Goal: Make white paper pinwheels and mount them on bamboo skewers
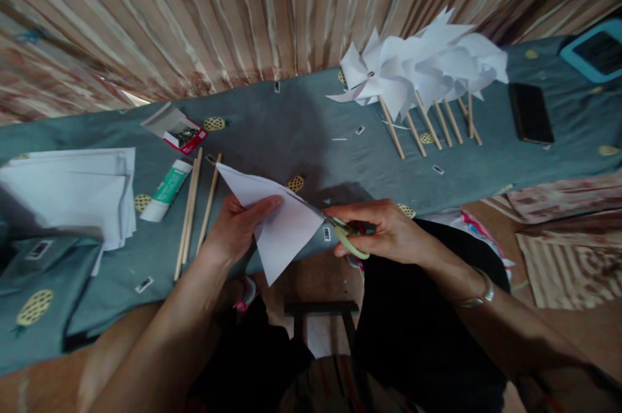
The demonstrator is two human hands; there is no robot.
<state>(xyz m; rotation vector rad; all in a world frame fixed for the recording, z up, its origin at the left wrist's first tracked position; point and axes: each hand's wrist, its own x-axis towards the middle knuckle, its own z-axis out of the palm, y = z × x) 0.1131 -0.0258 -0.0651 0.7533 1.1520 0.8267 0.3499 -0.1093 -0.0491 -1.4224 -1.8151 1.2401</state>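
My left hand (238,225) pinches a folded sheet of white paper (286,231), its thumb lying on top. The paper is held over the near edge of the cloth-covered table. In my right hand (383,228) is a pair of scissors (347,236) with pale green handles. Their blades meet the paper's upper right edge; how far they reach in is hard to see. To the left of the paper lie several thin wooden sticks (189,215) and a green-and-white glue stick (168,190).
Several white paper pinwheels (418,63) on sticks lie at the back right, beside a dark phone (531,113) and a blue-framed device (595,50). A red box of small metal pieces (184,135) stands open at the back left. White sheets (72,196) are stacked at far left.
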